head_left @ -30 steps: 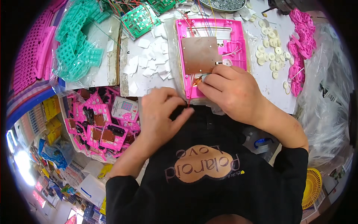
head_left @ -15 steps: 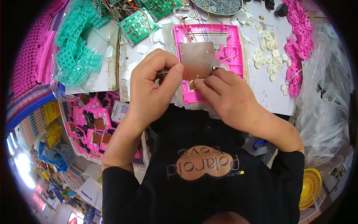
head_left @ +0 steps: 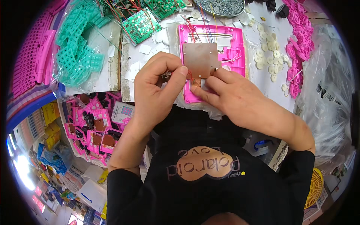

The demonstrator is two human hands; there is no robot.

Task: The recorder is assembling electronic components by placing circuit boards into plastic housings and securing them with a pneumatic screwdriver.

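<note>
A pink plastic casing (head_left: 186, 96) lies on the bench, with a grey-brown circuit board (head_left: 201, 60) inside it. Below that sits a small copper-coloured board (head_left: 196, 83). My left hand (head_left: 159, 88) is closed at the casing's left side, thumb and forefinger pinched beside a red wire (head_left: 189, 74). Small shiny metal parts (head_left: 167, 75) show in its curled fingers; their exact kind is unclear. My right hand (head_left: 234, 90) is closed over the lower right, its thumb tip against the small board and its other fingers bent beside the larger board's corner. Those fingertips are partly hidden.
Green circuit boards (head_left: 140, 27) with wires and a round tray of screws (head_left: 221, 6) stand at the back. White discs (head_left: 270, 60) and pink parts (head_left: 300, 30) lie to the right. Teal keypads (head_left: 77, 56) are at left, above a bin of pink casings (head_left: 95, 127).
The casing sits slightly further right in view. My right thumb has moved down and left, uncovering more of the small copper-coloured board. My left hand keeps its pinch.
</note>
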